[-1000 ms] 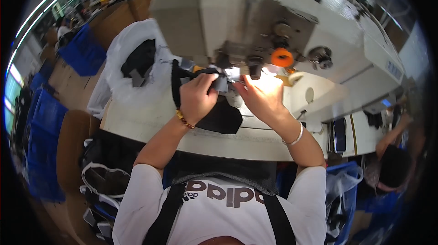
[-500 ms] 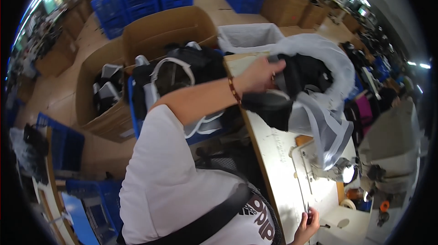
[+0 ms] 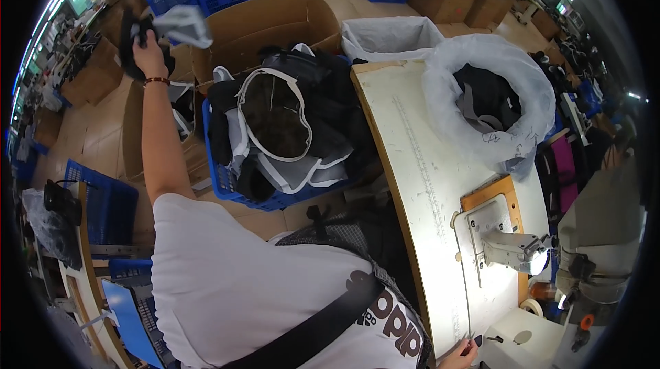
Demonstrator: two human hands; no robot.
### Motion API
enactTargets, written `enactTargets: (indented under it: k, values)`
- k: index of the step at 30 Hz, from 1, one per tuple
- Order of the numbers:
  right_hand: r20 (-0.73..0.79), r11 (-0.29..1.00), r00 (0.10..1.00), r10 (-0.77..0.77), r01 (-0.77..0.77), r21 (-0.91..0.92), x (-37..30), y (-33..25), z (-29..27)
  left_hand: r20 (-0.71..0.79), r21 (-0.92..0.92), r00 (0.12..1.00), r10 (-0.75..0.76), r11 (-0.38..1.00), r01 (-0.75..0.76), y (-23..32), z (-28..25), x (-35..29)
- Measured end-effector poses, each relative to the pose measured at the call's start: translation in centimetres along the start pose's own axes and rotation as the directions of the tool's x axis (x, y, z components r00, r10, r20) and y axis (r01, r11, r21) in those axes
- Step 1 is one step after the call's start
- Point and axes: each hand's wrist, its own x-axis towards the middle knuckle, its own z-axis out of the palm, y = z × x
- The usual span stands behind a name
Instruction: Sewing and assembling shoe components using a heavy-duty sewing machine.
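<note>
My left hand [image 3: 151, 61], with a beaded bracelet at its wrist, is stretched far out to the upper left. Its fingers close on a black and grey fabric piece [image 3: 182, 25], blurred by motion, above a cardboard box [image 3: 134, 132] with similar pieces inside. At the lower right, over the sewing table's near end, my right hand [image 3: 462, 355] pinches a small pointed metal tool [image 3: 470, 336], only partly visible. On the table [image 3: 412, 128] stands a white plastic bag [image 3: 440, 87] with its rim rolled open; black and grey fabric [image 3: 485, 97] lies in it.
A blue crate [image 3: 223, 180] heaped with black and grey pieces, one with a white-edged round opening [image 3: 275, 115], stands left of the table. Behind it are a large open cardboard box [image 3: 268, 15] and a white-lined bin [image 3: 392, 36]. A sewing machine [image 3: 512, 249] occupies the table's right side.
My left hand has swung from above the table by the plastic bag to the far upper left, carrying the fabric piece. My right hand stays low by the machine, still pinching the tool.
</note>
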Motion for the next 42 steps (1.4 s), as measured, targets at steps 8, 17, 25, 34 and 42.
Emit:
enactTargets:
  k: [8,17,25,34,42]
  values:
    - [-0.251,0.908,0.957,-0.142,0.025,-0.417,0.7,5.9,1.7,0.702,-0.289,0.631,0.329,0.942,-0.169,8.2,-5.5,-30.2]
    - [-0.179,0.915,0.897,-0.404,0.401,-0.055,-0.2,1.6,3.1,0.874,0.173,0.426,-0.233,0.969,0.175,9.4,-0.8,-26.8]
    - [0.037,0.545,0.73,-0.683,0.475,0.691,-1.6,-14.9,3.3,0.963,0.254,-0.24,0.124,-0.116,0.96,20.1,-10.2,-14.7]
    - [-0.3,0.039,0.226,-0.927,0.851,0.524,-3.6,-28.0,0.7,0.83,0.521,-0.355,0.43,-0.374,0.767,30.0,-14.4,-25.2]
    - [-0.276,0.171,0.417,-0.866,0.765,0.62,-1.8,-29.3,3.8,0.55,0.829,-0.592,0.589,-0.299,0.472,32.4,-13.7,-30.1]
